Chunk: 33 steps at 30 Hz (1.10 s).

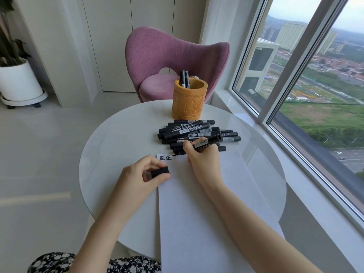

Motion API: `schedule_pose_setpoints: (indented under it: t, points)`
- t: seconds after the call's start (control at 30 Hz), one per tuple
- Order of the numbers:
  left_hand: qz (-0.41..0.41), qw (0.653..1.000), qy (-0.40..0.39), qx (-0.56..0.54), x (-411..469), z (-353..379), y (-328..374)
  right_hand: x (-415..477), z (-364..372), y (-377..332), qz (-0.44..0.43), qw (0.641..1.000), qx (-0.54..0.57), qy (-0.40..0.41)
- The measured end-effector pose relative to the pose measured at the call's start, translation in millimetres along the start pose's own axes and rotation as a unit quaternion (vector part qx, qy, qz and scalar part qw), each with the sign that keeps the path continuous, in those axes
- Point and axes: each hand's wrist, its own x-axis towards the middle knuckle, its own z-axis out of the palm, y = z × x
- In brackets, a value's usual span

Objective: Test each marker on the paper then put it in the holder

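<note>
While the right hand (203,157) grips the marker (206,142) at the top edge of the paper (197,213) and the left hand (140,174) pinches its cap (160,172), a slipping sheet could send ink onto the table (118,138).

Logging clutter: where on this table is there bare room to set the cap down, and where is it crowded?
Bare: the table left of the holder and marker pile; a strip right of the paper; the paper's blank lower part. Crowded: the pile between holder and paper, and the paper's top edge, where the left hand and right hand work.
</note>
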Motion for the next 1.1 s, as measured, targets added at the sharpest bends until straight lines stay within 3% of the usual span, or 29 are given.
schedule_pose_setpoints:
  t: [1.1]
  points:
    - [0.006,1.0,-0.003,-0.004,1.9,0.5,-6.6,-3.1,-0.2,-4.3,0.012,1.0,-0.003,-0.013]
